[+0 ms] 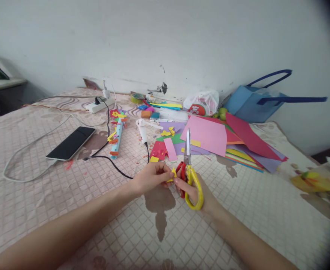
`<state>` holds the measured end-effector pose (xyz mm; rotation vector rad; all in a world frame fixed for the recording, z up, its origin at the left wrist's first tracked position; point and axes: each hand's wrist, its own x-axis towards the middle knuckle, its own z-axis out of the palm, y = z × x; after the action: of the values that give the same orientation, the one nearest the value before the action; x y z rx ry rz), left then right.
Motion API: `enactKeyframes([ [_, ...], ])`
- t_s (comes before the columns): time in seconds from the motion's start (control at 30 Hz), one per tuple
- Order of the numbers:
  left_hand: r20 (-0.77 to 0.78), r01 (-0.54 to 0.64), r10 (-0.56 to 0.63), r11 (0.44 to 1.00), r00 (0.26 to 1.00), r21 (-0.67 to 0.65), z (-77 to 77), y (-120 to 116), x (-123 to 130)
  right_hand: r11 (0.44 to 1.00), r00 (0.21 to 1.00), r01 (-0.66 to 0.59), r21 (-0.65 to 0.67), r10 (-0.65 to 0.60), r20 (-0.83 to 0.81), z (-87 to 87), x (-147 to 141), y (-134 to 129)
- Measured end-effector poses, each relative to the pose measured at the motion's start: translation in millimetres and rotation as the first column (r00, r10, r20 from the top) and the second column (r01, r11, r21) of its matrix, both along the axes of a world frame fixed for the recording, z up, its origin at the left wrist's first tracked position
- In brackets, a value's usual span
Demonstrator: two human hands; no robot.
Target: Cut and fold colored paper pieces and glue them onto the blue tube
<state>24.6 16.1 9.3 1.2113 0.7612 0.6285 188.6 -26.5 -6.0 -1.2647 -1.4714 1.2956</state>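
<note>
My left hand (153,176) pinches a small piece of yellow paper (173,173) between thumb and fingers, just above the table. My right hand (201,193) is closed round a pair of scissors (188,153). The scissors have one red and one yellow handle, and their blades point up and away from me. Fingertips of my right hand also touch the yellow piece's edge. Beyond my hands lie a pink paper strip (170,149), a piece of red paper (158,150) and a few yellow cutouts (168,132).
A white glue gun (142,131) with a black cord lies ahead. A decorated light-blue strip (118,135) and a phone (71,143) on a cable lie left. Coloured sheets (207,135) spread right, before a blue bag (249,103). A power strip (100,105) sits behind.
</note>
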Motion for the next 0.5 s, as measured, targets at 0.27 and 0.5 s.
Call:
enactKeyframes([
  [0.27, 0.091, -0.194, 0.199, 0.979, 0.976, -0.066, 11.9, 13.4, -12.8, 0.995, 0.993, -0.104, 0.002, 0.104, 0.053, 8.9, 3.0, -5.6],
  [0.5, 0.200, -0.263, 0.276, 0.960, 0.940, -0.091, 24.6, 20.0, -21.2, 0.964, 0.978, -0.194, -0.179, 0.204, 0.034, 24.6, 5.7, -13.6],
])
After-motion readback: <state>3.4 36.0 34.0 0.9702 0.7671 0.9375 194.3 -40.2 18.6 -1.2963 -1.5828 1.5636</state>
